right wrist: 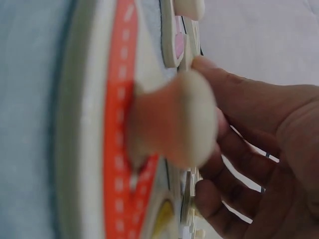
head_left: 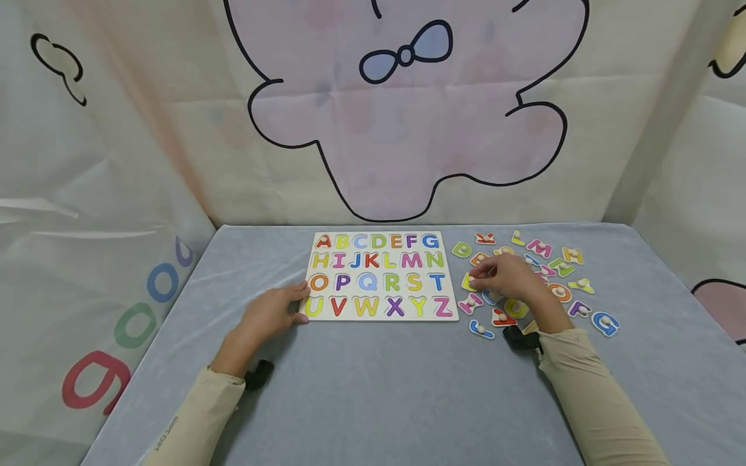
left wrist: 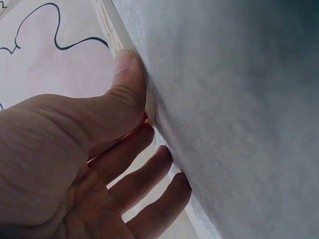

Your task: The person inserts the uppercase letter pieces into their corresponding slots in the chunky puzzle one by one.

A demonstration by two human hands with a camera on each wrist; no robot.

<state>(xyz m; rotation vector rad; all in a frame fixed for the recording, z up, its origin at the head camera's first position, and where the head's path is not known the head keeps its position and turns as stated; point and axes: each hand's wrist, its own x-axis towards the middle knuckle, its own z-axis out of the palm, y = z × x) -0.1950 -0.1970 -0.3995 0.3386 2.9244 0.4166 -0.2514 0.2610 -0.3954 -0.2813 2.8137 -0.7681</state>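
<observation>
While the L hand (head_left: 267, 317) rests, thumb & fingers apart, against the left edge of the letter board (head_left: 381, 283), the R hand (head_left: 513, 279) pinches a yellow letter (head_left: 467, 283) just off the board's right edge, w/ other loose letters (head_left: 539, 248) around it on the grey cloth (head_left: 373, 401)

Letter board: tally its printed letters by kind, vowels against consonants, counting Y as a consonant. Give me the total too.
Vowels: 5
Consonants: 21
Total on the letter board: 26
</observation>
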